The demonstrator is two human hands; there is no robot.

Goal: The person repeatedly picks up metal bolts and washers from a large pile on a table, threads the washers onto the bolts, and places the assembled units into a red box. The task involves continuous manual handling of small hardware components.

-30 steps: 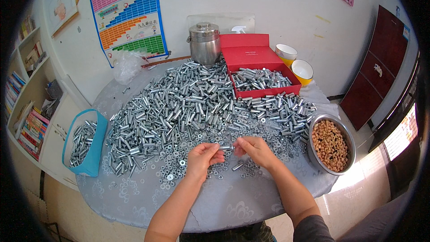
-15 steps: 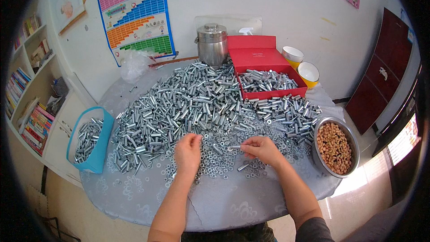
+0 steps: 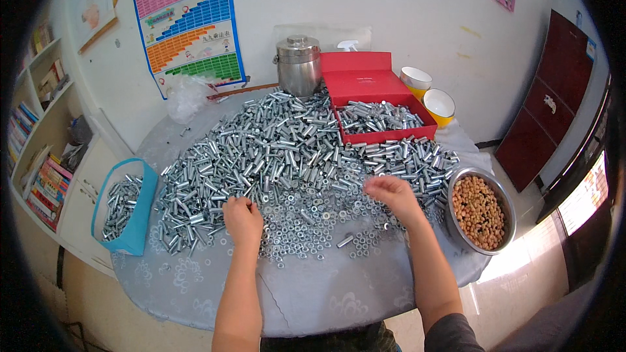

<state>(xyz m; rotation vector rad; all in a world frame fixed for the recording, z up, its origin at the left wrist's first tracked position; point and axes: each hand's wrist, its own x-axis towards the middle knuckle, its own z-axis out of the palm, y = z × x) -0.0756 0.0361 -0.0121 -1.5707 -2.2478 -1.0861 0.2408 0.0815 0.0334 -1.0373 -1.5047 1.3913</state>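
A wide heap of silvery metal sleeves and bolts [image 3: 261,150] covers the table, with many loose nuts and washers [image 3: 297,228] spread at its near edge. My left hand [image 3: 243,220] is closed at the heap's near left side, fingertips together beside a thin metal piece; whether it grips that piece is unclear. Above the right part of the washers, my right hand [image 3: 393,197] has its thumb and fingers pinched; what lies between them cannot be made out. One metal sleeve [image 3: 345,241] lies by itself among the nearest nuts, between my forearms.
A light-blue fabric bin [image 3: 145,212] with metal parts stands at left. An open red box [image 3: 391,137] of sleeves sits at the back, beside a steel canister [image 3: 298,68] and yellow bowls [image 3: 439,105]. At right is a steel basin [image 3: 454,221] of brown nut-like pieces. A plastic bag [image 3: 187,99] lies back left.
My left hand has moved left to the edge of the heap. My right hand has risen away from the nuts; the sleeve it pinched earlier no longer shows in it. The view has shifted slightly.
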